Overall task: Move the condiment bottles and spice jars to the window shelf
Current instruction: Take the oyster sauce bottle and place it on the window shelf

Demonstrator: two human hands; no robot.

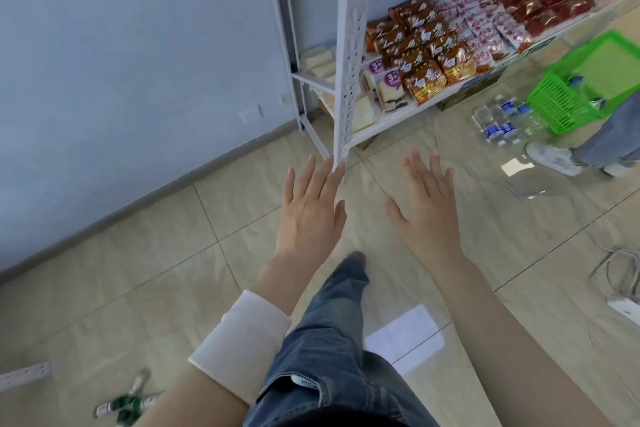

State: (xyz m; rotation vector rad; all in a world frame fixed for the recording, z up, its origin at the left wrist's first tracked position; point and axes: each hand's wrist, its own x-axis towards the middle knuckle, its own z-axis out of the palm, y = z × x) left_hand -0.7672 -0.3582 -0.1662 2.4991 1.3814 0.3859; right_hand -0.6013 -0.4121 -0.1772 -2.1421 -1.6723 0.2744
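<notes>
Open tiled floor (485, 225) under both hands. White rack upright (349, 62) stands just ahead of the left hand (308, 208); packed shelf (398, 114), water bottles (505, 121), green basket (585, 83) block front-right.

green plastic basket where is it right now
In the head view, the green plastic mesh basket is at the far right, just right of the clear pack of water bottles on the tiled floor, beside another person's jeans leg.

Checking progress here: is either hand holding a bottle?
No, the left hand and right hand are both open, fingers straight, holding nothing.
</notes>
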